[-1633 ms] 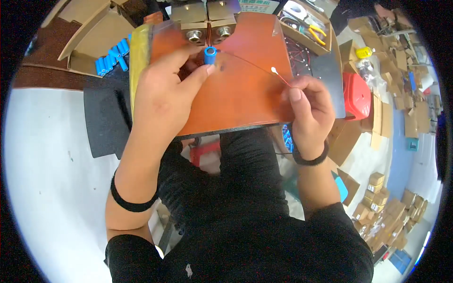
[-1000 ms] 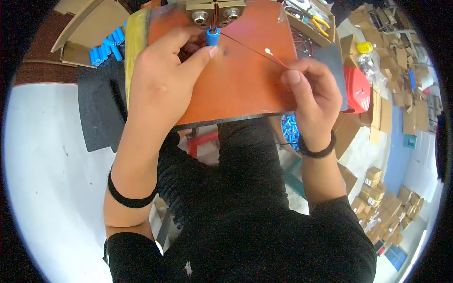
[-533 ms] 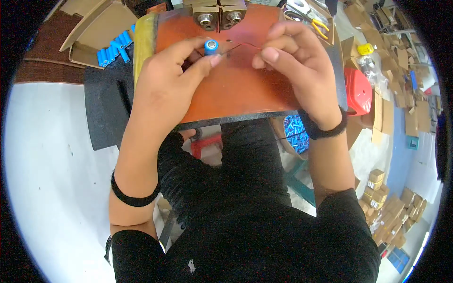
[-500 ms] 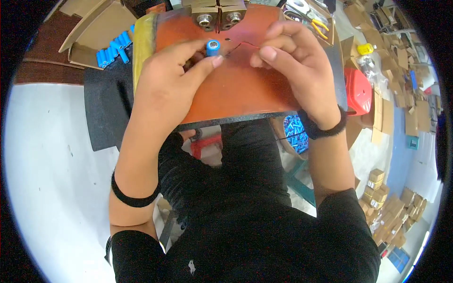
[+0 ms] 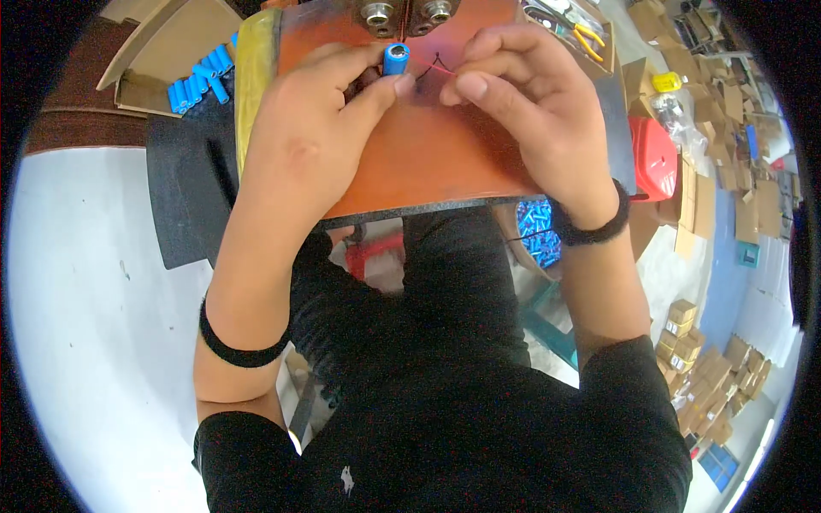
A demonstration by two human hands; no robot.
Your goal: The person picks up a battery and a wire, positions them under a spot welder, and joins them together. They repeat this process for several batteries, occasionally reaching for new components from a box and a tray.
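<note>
At the frame's upper centre, the cell (image 5: 396,61) is pinched by its side in the left hand (image 5: 312,141), presumably so its end is exposed near the metal block (image 5: 375,14), while the wire (image 5: 440,67) is pinched in the right hand (image 5: 552,120), set apart, seemingly for control.

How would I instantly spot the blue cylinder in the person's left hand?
Find the orange work surface at upper centre. Near its far side, by the metal fixture, the left hand grips one blue cylinder. Unlike the grouped cylinders at far left and the heap at right, it alone is held.
</note>
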